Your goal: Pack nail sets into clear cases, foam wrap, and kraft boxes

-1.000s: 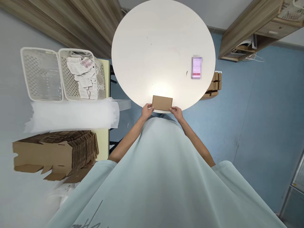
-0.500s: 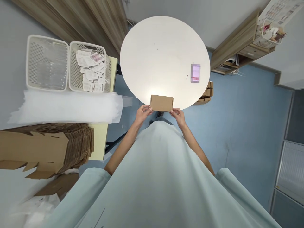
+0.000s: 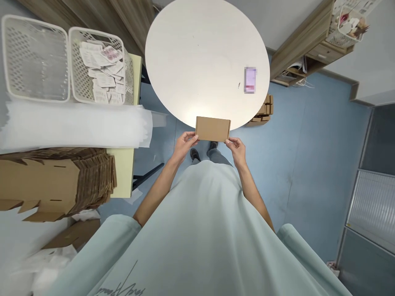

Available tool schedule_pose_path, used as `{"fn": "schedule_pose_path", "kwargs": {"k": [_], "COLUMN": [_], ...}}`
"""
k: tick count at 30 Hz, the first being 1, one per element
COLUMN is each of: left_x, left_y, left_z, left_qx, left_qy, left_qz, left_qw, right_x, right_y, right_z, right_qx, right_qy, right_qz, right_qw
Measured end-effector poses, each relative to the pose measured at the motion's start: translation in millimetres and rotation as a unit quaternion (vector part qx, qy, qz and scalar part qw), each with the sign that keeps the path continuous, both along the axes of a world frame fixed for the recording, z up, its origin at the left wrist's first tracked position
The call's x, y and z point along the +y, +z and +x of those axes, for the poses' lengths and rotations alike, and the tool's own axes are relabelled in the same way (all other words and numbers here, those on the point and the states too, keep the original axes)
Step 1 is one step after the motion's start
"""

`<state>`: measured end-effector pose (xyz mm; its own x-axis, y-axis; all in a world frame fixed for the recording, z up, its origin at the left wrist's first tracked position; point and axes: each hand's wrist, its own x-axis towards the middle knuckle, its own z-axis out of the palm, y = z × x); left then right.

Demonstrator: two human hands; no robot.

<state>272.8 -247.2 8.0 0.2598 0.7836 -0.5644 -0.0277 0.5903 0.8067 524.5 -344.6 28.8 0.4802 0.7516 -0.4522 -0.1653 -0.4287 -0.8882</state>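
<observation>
A small brown cardboard box, closed, is held between my two hands in front of the near edge of the round white table. My left hand grips its left near corner, thumb on the top face. At the right near corner, my right hand pinches it between thumb and fingers. The fingers under the box are partly hidden. A phone-like thing, blurred out, lies on the right part of the table.
To the left, a pale yellow table carries flattened cardboard boxes, white sheets, a basket of printed packets and another basket with clear plastic. Several cardboard boxes sit right of the round table.
The view has shifted, so the table and baskets appear higher and further left. The box looks slightly larger and closer, still in both hands. More of my feet shows below it.
</observation>
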Motion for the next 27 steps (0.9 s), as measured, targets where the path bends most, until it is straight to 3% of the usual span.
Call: {"fn": "schedule_pose_path", "kwargs": {"k": [5,10,16,22,27], "left_x": [-5,-6,-9,-29,-44], "left_y": [14.3,22.3,28.2,25.9,23.4], "left_z": [18,68,167,282,359], "left_qx": [0.018,0.035,0.044,0.043,0.052], "left_qy": [-0.032,-0.065,-0.098,-0.142,-0.179], "left_qz": [0.020,0.031,0.034,0.028,0.028], "left_qw": [0.999,0.997,0.994,0.989,0.982], "right_x": [-14,-19,-38,-81,-108], "right_y": [2,2,3,11,14], "right_z": [18,66,160,267,331], "right_qx": [0.010,0.026,0.026,0.025,0.021], "right_qy": [-0.013,-0.038,-0.058,-0.095,-0.133], "right_qz": [-0.001,0.017,0.025,0.024,0.007], "right_qw": [1.000,0.999,0.998,0.995,0.991]}}
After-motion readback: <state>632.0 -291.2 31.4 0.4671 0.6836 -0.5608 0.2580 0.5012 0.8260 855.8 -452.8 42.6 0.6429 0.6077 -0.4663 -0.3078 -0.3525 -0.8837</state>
